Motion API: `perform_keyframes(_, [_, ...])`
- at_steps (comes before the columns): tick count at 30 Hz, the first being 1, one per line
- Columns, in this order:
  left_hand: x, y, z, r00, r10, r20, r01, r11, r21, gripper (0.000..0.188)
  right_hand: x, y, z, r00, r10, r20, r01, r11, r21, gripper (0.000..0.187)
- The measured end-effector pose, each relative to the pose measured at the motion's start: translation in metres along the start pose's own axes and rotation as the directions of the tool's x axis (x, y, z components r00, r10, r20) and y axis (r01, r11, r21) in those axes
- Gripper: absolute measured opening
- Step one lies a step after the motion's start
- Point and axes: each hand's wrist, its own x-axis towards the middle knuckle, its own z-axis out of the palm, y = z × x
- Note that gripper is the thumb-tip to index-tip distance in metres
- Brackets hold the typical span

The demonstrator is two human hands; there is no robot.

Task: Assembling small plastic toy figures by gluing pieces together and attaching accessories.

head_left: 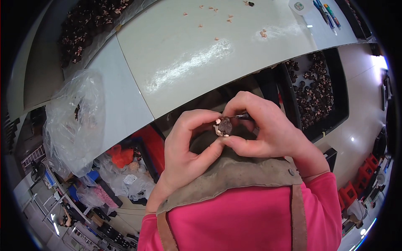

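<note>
Between my two hands, in front of the apron, is a small dark brown figure with pale pink parts (225,126). My left hand (184,144) pinches it from the left with thumb and fingertips. On the other side, my right hand (261,127) steadies it with the thumb while its fingers hold a slim tool with a dark handle and thin metal tip (241,116). The tip reaches the upper side of the figure. Part of the handle is hidden by my right fingers.
Beyond my hands stretches a pale table (176,50) with small pink bits (263,34) on it. Similar dark pieces fill a black bin (341,113) at right and a heap (90,29) at far left. A clear plastic bag (77,125) hangs over the left edge; pens (328,14) lie far right.
</note>
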Motion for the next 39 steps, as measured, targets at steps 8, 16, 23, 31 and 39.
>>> perform_keyframes(8, [0.003, -0.003, -0.001, 0.999, 0.014, -0.04, -0.013, 1.0, 0.001, 0.037, -0.001, 0.008, -0.014, 0.997, -0.068, 0.039, 0.075, 0.971, -0.229, 0.031])
perform_keyframes(16, [0.006, -0.003, -0.001, 0.996, 0.075, -0.049, -0.07, 0.993, 0.096, 0.039, -0.002, 0.01, -0.013, 0.989, -0.139, 0.041, 0.144, 0.908, -0.393, 0.026])
perform_keyframes(23, [0.008, -0.002, -0.002, 0.991, 0.127, -0.032, -0.121, 0.983, 0.141, 0.038, 0.0, 0.01, -0.013, 0.99, -0.13, 0.048, 0.139, 0.905, -0.403, 0.028])
perform_keyframes(31, [0.01, -0.001, -0.004, 0.986, 0.169, -0.007, -0.165, 0.967, 0.193, 0.038, 0.001, 0.01, -0.012, 0.989, -0.137, 0.054, 0.147, 0.891, -0.43, 0.031])
perform_keyframes(39, [0.009, -0.002, -0.004, 0.989, 0.151, 0.002, -0.148, 0.971, 0.189, 0.037, 0.0, 0.011, -0.01, 0.984, -0.172, 0.048, 0.174, 0.863, -0.475, 0.028])
